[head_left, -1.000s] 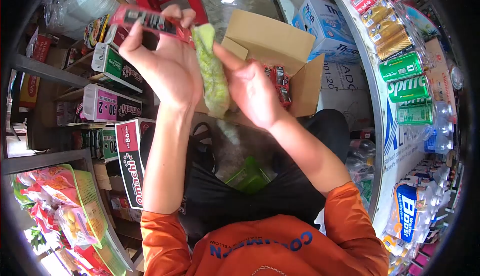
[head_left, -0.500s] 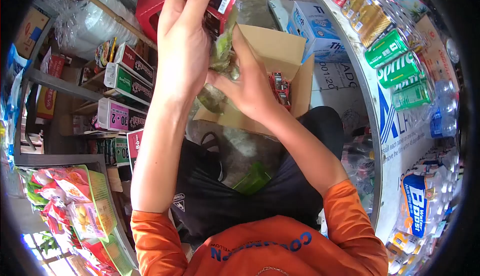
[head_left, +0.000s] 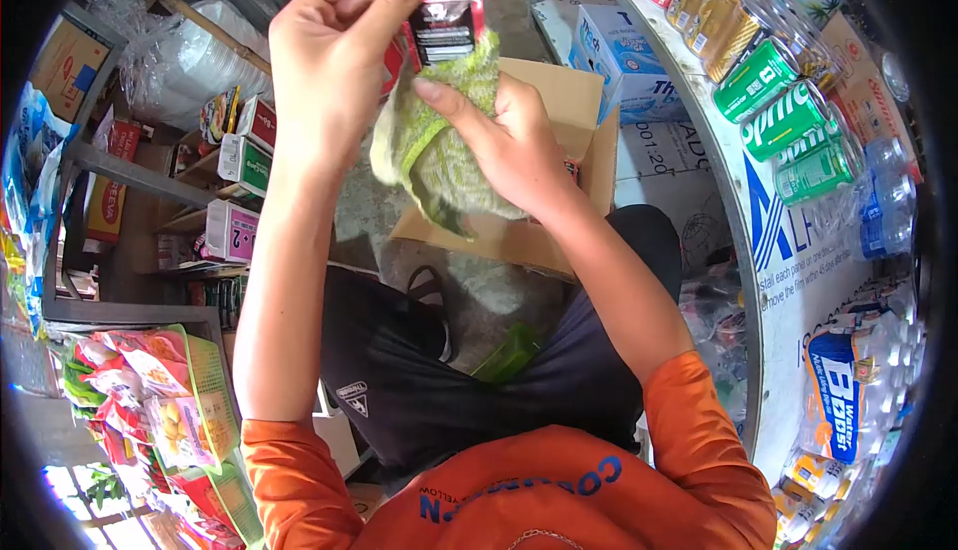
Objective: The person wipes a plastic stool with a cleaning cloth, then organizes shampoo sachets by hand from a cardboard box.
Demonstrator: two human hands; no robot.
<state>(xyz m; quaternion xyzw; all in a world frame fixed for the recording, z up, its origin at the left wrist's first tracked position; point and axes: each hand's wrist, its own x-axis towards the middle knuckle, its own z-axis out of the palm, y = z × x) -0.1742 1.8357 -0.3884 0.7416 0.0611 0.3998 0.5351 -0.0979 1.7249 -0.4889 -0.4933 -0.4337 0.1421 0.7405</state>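
The biggest thing in view is one curved display shelf (head_left: 718, 151) that sweeps down the person's right side, stocked with drinks. Three green cans (head_left: 788, 121) stand in a row on it. Gold and red cans lie further along towards the top, too crowded to count, and clear water bottles sit at the outer edge.

Next in size is one open cardboard box (head_left: 554, 86) on the floor ahead of the person's knees, its flaps standing up. Just beyond it, against the shelf, are two blue-and-white cartons (head_left: 624, 46), one above the other. Across the aisle on the person's left, a rack (head_left: 120, 171) carries three noodle boxes (head_left: 232, 231) stacked in a slanting column, with bagged snacks lower down.

Both of the person's hands are raised over the cardboard box. The right hand (head_left: 519, 146) is closed on one green knitted cloth (head_left: 429, 156). Its thumb pins the upper edge of the cloth against the packet, and the rest of the cloth hangs loose in front of the box.

The left hand (head_left: 329, 61) grips one red-and-black packet (head_left: 444, 11) between thumb and fingers. It holds the packet upright at the top of the view, with the lower end touching the cloth.

One small green object (head_left: 509, 350) lies on the floor between the person's legs.
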